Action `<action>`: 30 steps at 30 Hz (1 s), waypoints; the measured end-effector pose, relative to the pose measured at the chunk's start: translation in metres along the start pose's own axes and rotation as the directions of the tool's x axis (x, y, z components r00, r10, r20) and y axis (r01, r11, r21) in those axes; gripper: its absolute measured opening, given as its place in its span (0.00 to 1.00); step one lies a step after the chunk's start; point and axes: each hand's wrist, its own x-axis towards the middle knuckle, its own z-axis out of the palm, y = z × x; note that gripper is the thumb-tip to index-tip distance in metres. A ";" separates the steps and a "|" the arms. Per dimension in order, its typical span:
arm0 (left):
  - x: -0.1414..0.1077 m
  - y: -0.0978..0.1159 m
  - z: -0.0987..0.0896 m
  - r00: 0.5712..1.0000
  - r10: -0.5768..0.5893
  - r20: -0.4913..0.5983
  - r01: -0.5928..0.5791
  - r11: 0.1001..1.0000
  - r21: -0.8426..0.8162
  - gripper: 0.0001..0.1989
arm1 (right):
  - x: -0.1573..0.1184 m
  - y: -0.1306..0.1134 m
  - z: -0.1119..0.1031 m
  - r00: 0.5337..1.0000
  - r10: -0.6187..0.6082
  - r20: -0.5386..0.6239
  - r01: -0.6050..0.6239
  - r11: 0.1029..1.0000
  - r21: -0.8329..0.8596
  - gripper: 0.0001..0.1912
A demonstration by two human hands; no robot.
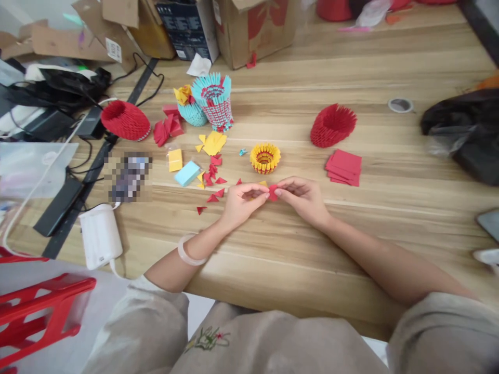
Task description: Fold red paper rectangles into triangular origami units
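Note:
Between both hands, near the table's middle, is a small piece of red paper [273,192]. My left hand [242,201] pinches its left side and my right hand [304,199] pinches its right side. Just beyond the hands stands a round yellow and red ring of folded paper [265,158]. Small folded red triangles [212,198] lie scattered to the left of my left hand. A stack of red paper sheets [343,167] lies beyond my right hand, with a red folded-paper basket [333,125] behind it.
Blue and red paper vase [212,101], yellow sheets [213,143], a blue paper pack [187,173] and another red paper basket [125,121] stand or lie at left. A white power bank [101,236] sits near the left edge. Cardboard boxes [257,31] line the back; black bags [463,130] are right.

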 end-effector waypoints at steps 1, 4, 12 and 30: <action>0.000 0.000 0.000 1.000 0.025 0.011 -0.026 0.999 0.035 0.06 | 0.000 0.000 0.000 1.000 -0.001 0.013 0.001 1.000 0.002 0.14; -0.001 0.001 0.000 0.996 0.080 0.044 -0.084 0.992 0.095 0.06 | 0.000 0.001 -0.001 1.000 -0.021 0.021 0.021 1.000 -0.014 0.12; -0.002 -0.005 -0.001 0.990 0.130 0.050 -0.137 0.978 0.159 0.07 | -0.002 0.005 -0.001 0.998 -0.048 -0.046 0.045 0.997 -0.062 0.10; -0.002 -0.002 -0.003 0.952 0.302 0.053 -0.307 0.935 0.179 0.04 | 0.004 0.005 -0.008 0.988 0.049 0.148 -0.069 0.989 0.131 0.09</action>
